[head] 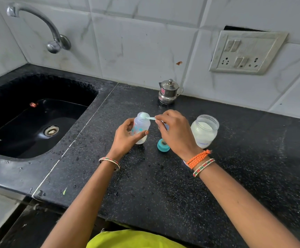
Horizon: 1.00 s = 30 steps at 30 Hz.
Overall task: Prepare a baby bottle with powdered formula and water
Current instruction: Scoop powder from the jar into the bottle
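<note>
On the counter, near the sink, the left hand wraps around the upright bottle. The right hand pinches the handle of the scoop, whose bowl sits over the bottle mouth. Best practice: keep the bottle steady, centre the bowl over the opening and tip slowly to avoid spilling powder. The bottle is translucent with teal markings; a whitish layer shows at its base. The open jar of white powder stands just right; the teal cap lies between them.
</note>
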Tool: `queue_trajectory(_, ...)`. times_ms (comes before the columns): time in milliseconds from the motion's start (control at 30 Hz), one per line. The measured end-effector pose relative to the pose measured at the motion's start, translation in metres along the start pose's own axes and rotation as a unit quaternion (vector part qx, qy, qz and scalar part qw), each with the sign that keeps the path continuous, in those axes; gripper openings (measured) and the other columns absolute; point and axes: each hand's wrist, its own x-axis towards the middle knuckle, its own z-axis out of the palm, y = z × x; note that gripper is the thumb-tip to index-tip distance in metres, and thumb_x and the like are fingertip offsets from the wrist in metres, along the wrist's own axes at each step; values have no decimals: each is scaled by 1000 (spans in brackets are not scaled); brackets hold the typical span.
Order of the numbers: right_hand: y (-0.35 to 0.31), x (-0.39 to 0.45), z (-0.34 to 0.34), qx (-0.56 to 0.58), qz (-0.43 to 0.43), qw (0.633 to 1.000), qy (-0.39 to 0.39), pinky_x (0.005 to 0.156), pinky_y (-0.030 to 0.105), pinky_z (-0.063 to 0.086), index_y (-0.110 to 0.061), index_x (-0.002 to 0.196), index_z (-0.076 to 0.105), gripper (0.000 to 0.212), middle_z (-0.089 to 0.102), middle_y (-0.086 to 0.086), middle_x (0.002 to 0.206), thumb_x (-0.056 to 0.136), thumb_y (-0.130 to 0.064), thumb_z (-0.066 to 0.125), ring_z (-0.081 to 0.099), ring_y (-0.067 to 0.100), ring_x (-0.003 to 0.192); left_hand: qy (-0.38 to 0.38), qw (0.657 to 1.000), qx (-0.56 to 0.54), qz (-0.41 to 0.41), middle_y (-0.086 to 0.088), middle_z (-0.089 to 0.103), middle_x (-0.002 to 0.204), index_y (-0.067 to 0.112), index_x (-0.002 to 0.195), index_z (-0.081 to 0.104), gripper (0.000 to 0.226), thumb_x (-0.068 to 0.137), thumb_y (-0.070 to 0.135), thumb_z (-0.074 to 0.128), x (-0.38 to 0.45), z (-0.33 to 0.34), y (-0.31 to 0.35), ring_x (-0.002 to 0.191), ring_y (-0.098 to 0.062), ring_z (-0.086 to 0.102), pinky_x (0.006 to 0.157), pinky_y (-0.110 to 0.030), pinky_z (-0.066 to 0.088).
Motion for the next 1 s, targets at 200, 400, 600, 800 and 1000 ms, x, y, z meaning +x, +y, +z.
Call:
queue_trajectory(200, 1, 0, -1, 7, 15, 1000, -17, 70, 32, 52, -8, 105, 71, 18, 67, 8, 90, 90, -13, 61, 59, 18, 84, 4, 1000, 1, -10, 7, 65, 109, 14, 119, 58, 54, 72, 27, 81, -1, 1, -1, 97, 4, 59, 80, -15, 46)
queue_trajectory(400, 4, -2, 0, 14, 47, 998, -35, 70, 37, 54, -10, 103, 72, 17, 68, 8, 90, 91, -14, 61, 60, 18, 81, -2, 1000, 0, -15, 7, 64, 109, 17, 117, 57, 51, 72, 25, 81, -2, 3, -2, 99, 0, 58, 80, -13, 45)
queue_trajectory(600, 3, -2, -4, 101, 169, 980, 12, 63, 31, 55, -11, 94, 74, 13, 70, 5, 77, 90, -14, 62, 62, 14, 65, -14, 1000, -5, -27, 4, 64, 114, 21, 113, 55, 50, 71, 23, 82, 1, 5, -14, 106, -13, 60, 92, -30, 49)
queue_trajectory(800, 10, -3, 4, 214, 287, 934, -4, 67, 28, 59, -9, 98, 72, 13, 72, 6, 80, 89, -9, 62, 68, 18, 68, -29, 998, -26, -42, 2, 63, 117, 22, 114, 53, 50, 73, 18, 81, -1, 6, -22, 109, -15, 60, 98, -41, 49)
queue_trajectory(1000, 6, -4, 2, 446, 416, 792, 11, 63, 24, 60, -5, 90, 62, 5, 65, 12, 78, 90, -1, 61, 64, 14, 66, -65, 995, -58, -49, 1, 59, 125, 23, 123, 48, 60, 73, 18, 79, -4, 7, -22, 116, -14, 57, 104, -45, 44)
